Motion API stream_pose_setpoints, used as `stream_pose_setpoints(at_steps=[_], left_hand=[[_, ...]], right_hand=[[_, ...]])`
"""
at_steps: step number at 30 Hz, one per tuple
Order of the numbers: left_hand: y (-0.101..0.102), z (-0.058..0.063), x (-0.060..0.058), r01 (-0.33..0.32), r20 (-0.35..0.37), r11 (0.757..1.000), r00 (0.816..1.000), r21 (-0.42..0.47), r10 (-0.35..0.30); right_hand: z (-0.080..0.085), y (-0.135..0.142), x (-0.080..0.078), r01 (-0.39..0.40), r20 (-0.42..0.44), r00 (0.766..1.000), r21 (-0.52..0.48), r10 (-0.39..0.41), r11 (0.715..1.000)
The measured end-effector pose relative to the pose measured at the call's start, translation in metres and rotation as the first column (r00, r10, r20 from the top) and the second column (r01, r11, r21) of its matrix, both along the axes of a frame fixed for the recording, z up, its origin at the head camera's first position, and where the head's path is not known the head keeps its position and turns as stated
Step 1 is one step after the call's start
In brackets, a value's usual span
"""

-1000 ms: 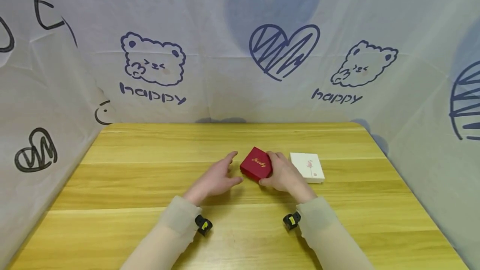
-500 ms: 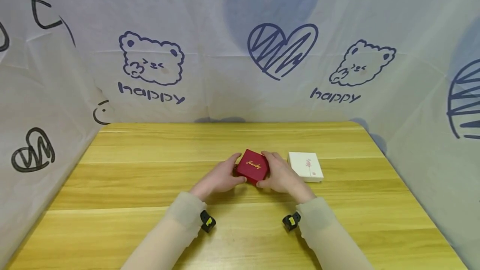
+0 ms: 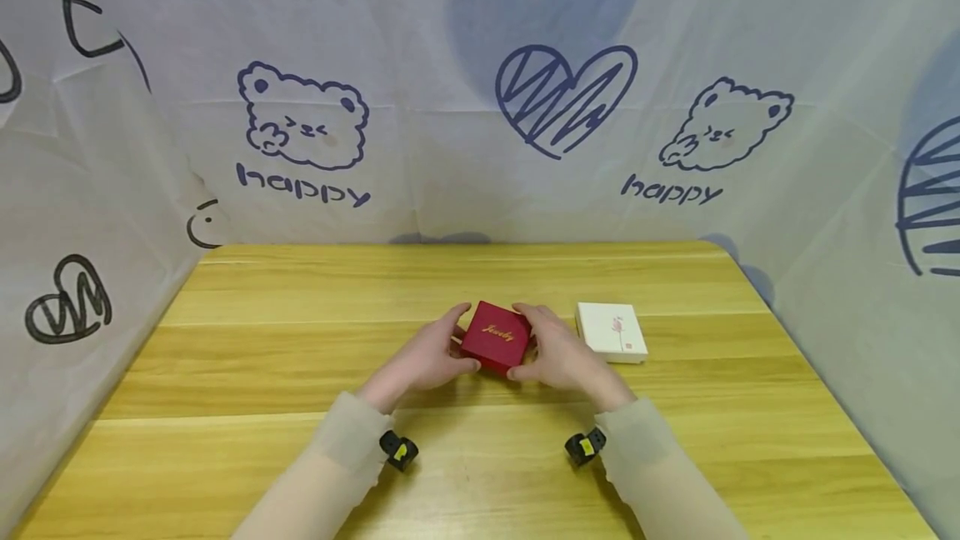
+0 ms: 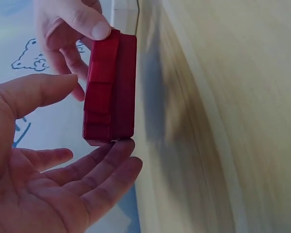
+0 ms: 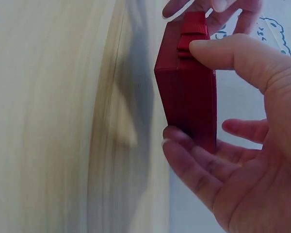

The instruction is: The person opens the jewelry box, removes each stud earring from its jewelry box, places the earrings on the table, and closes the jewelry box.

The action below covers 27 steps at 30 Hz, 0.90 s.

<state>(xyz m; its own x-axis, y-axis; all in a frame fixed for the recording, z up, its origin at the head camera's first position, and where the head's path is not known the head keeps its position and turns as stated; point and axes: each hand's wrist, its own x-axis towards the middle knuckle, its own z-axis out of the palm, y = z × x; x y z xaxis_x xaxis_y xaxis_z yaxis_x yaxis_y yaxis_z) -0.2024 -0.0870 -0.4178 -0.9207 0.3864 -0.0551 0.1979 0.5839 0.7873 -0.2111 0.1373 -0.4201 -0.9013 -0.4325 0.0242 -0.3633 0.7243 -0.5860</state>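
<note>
Between the left hand (image 3: pixel 435 352) and the right hand (image 3: pixel 561 350), above the middle of the wooden table (image 3: pixel 300 357), is a red box (image 3: pixel 497 336), seemingly just clear of the surface. Compared with a second earlier, it has shifted leftward and slightly nearer the person, and the left hand has closed the former gap; the handling is thus judged to have become two-handed. The right hand grasps the box, thumb on its ribbon bow (image 5: pixel 193 36) and fingers against the opposite side. The left fingers are loosely extended, tips at the box's edge, the thumb just apart. Gold script on the box reads "Jewelry". The white box (image 3: pixel 609 330), right of the right hand, bears a printed flower and a small reddish mark, illegible at this scale. The backdrop (image 3: pixel 435 157) repeats "happy" under drawn bears.
</note>
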Motion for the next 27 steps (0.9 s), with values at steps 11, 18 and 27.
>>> stream_pose_setpoints(at_steps=[11, 18, 27], left_hand=[[-0.017, 0.005, 0.018, -0.011, 0.027, 1.0, 1.0, 0.02, 0.011], [-0.029, 0.006, 0.029, 0.001, 0.05, 0.999, 0.999, 0.054, -0.004], [-0.039, 0.002, 0.042, 0.066, 0.071, 0.996, 0.995, 0.053, -0.07]], right_hand=[[0.002, -0.004, 0.013, -0.099, 0.068, 0.991, -0.18, 0.113, 0.979], [0.001, -0.01, 0.022, -0.17, 0.079, 0.979, -0.204, 0.189, 0.964], [0.0, -0.017, 0.032, -0.225, 0.115, 0.961, -0.199, 0.251, 0.954]])
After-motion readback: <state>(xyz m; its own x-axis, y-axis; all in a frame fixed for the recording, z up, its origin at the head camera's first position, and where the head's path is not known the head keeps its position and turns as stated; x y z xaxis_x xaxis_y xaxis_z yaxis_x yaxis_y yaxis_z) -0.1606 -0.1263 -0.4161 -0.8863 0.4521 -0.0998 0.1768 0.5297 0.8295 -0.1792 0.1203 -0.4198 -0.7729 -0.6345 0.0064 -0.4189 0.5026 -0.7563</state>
